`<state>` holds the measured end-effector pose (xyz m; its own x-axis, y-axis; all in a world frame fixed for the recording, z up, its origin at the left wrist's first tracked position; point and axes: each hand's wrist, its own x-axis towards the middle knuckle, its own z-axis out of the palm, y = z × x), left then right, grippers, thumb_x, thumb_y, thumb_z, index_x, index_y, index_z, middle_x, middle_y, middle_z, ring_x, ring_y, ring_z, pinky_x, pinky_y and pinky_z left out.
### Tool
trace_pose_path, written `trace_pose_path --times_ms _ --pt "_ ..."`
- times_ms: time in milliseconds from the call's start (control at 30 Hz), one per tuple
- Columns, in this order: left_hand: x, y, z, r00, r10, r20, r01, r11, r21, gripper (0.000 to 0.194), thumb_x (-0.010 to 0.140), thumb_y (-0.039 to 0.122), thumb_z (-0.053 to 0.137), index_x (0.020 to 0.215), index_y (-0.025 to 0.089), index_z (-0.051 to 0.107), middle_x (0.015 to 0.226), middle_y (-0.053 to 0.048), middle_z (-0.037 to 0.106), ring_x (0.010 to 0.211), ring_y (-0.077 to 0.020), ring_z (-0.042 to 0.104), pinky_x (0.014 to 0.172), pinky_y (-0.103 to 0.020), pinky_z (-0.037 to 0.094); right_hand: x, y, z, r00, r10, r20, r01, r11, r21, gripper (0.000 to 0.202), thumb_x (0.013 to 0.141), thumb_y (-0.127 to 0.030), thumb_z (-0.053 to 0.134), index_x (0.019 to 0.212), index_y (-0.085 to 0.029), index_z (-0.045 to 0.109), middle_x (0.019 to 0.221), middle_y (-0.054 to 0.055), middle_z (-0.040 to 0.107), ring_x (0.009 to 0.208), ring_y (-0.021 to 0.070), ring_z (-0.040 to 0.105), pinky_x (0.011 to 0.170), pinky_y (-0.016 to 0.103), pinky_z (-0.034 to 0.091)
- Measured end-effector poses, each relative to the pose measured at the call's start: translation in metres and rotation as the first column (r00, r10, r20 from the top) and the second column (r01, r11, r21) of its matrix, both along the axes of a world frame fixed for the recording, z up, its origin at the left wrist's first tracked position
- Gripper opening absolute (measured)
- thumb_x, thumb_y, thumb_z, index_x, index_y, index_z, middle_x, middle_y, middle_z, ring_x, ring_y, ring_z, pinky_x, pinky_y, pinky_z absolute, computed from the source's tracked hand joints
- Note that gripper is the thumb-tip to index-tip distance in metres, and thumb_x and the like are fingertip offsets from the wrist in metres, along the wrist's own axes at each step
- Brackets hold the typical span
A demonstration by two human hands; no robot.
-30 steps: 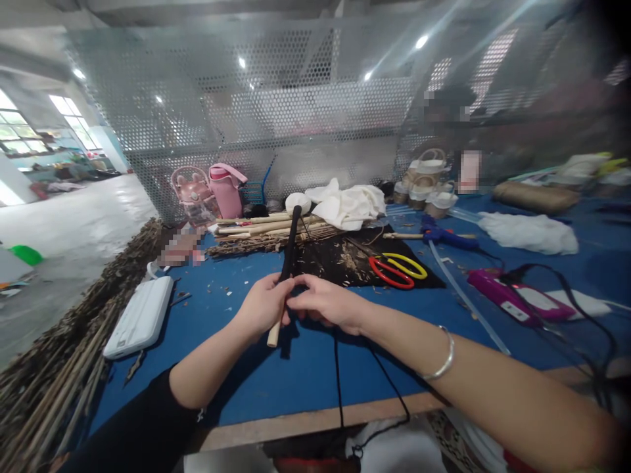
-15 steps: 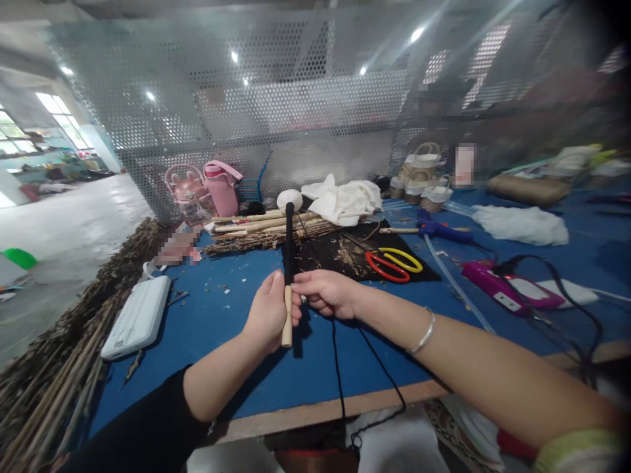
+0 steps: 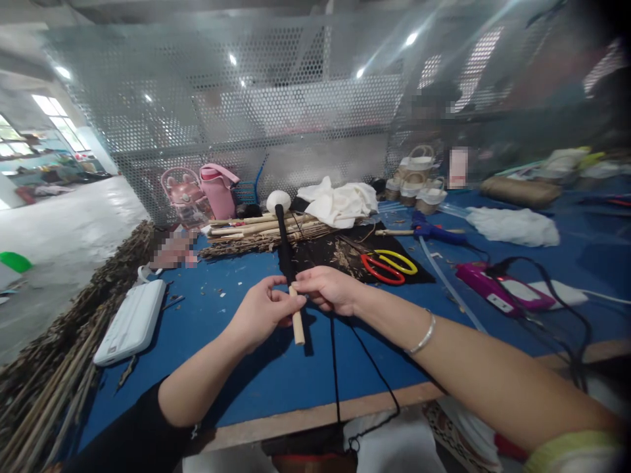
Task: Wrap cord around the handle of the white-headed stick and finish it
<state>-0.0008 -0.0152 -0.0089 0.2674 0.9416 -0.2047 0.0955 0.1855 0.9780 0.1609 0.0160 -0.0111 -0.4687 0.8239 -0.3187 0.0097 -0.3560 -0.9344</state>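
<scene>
Head view shows the stick [image 3: 284, 249] held between the two hands over the tabletop [image 3: 276, 387], its black-wrapped length pointing away from the person and its bare wooden end toward the body. The left hand [image 3: 269, 309] grips that end, thumb laid across the front and fingers behind. The right hand [image 3: 323, 289] sits just beside it on the other side, thumb and fingertips drawn narrow and touching the stick at the wrap's lower edge; whether they pinch the cord [image 3: 334, 368] cannot be told. Cord strands run from beneath the right hand down over the tabletop's near edge. At the far end, the white knob [image 3: 279, 202] shows above the twigs [image 3: 236, 248], left of the white cloth [image 3: 340, 202]. Half a second ago the stick stood nearly straight in view and the left thumb pointed up alongside it; now the knob leans left, the bare end has swung right, and the thumb crosses the wood.
</scene>
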Motion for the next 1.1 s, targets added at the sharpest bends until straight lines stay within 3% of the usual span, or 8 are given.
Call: trace_pose_path --times_ms 233,333,433,567,667,767,900,1100 --pt "0.004 -0.004 0.01 0.959 0.005 0.284 0.035 0.99 -0.134 0.057 0.074 0.017 0.068 0.124 0.013 0.041 0.086 -0.01 0.07 0.065 -0.0139 0.066 0.053 -0.019 0.05 0.014 0.008 0.002 0.974 0.192 -0.125 -0.2 0.978 -0.06 0.019 0.076 -0.028 0.062 0.071 -0.015 0.048 0.043 -0.01 0.036 0.034 0.0012 0.014 0.029 0.013 0.01" --pt "0.004 -0.004 0.009 0.935 -0.012 0.353 0.071 0.985 -0.154 0.052 0.077 0.014 0.063 0.123 0.011 0.041 0.09 -0.012 0.069 0.071 -0.0154 0.068 0.055 -0.02 0.052 0.013 0.008 0.001 0.977 0.169 -0.132 -0.177 0.983 -0.051 0.022 0.075 -0.029 0.062 0.069 -0.015 0.047 0.046 -0.009 0.039 0.034 0.0007 0.016 0.03 0.012 0.011" --pt "0.002 -0.003 0.004 0.955 -0.037 0.295 0.087 0.984 -0.156 0.059 0.077 0.019 0.065 0.129 0.012 0.036 0.087 -0.012 0.069 0.069 -0.0175 0.067 0.052 -0.023 0.053 0.009 0.004 0.0 0.992 0.118 -0.034 -0.117 0.993 0.011 0.024 0.075 -0.031 0.062 0.065 -0.016 0.045 0.043 -0.009 0.038 0.032 0.0016 0.018 0.029 0.014 0.012" --pt "0.0 0.0 -0.004 0.984 -0.059 0.17 0.083 0.987 -0.139 0.072 0.069 0.023 0.074 0.13 0.011 0.038 0.066 -0.003 0.064 0.055 -0.0128 0.061 0.046 -0.02 0.048 0.007 0.002 -0.001 0.987 0.08 0.138 -0.091 0.992 0.082 0.027 0.076 -0.034 0.062 0.062 -0.016 0.046 0.036 -0.011 0.03 0.031 0.003 0.02 0.029 0.016 0.012" --pt "0.0 0.0 -0.003 0.975 -0.024 0.22 0.065 0.982 -0.18 0.07 0.068 0.02 0.075 0.128 0.012 0.04 0.067 -0.003 0.065 0.057 -0.0121 0.062 0.048 -0.018 0.048 0.01 0.004 -0.002 0.989 0.124 0.079 -0.128 0.991 0.036 0.027 0.074 -0.035 0.064 0.065 -0.017 0.046 0.039 -0.012 0.03 0.032 0.0023 0.018 0.03 0.016 0.011" --pt "0.002 -0.001 0.001 0.95 -0.042 0.311 0.107 0.974 -0.197 0.054 0.072 0.019 0.071 0.121 0.014 0.048 0.08 -0.008 0.067 0.063 -0.0122 0.065 0.052 -0.017 0.05 0.013 0.008 -0.002 0.982 0.183 -0.052 -0.185 0.982 -0.041 0.026 0.073 -0.033 0.066 0.07 -0.017 0.046 0.041 -0.013 0.029 0.034 0.0017 0.014 0.031 0.014 0.01" --pt "0.003 -0.001 0.001 0.942 -0.107 0.317 0.173 0.967 -0.186 0.04 0.076 0.019 0.066 0.113 0.014 0.053 0.088 -0.01 0.066 0.068 -0.0123 0.065 0.055 -0.018 0.051 0.012 0.009 -0.004 0.987 0.153 -0.045 -0.157 0.984 -0.082 0.023 0.072 -0.03 0.065 0.07 -0.017 0.045 0.041 -0.013 0.03 0.033 0.0018 0.014 0.031 0.014 0.01" --pt "0.001 0.002 -0.01 0.989 -0.081 0.127 0.096 0.989 -0.11 0.061 0.071 0.027 0.072 0.124 0.011 0.045 0.063 0.001 0.058 0.05 -0.0079 0.054 0.046 -0.018 0.047 0.005 0.005 -0.006 0.995 0.089 0.051 -0.088 0.996 -0.026 0.026 0.072 -0.029 0.064 0.063 -0.018 0.042 0.038 -0.013 0.028 0.032 0.0019 0.016 0.03 0.015 0.011"
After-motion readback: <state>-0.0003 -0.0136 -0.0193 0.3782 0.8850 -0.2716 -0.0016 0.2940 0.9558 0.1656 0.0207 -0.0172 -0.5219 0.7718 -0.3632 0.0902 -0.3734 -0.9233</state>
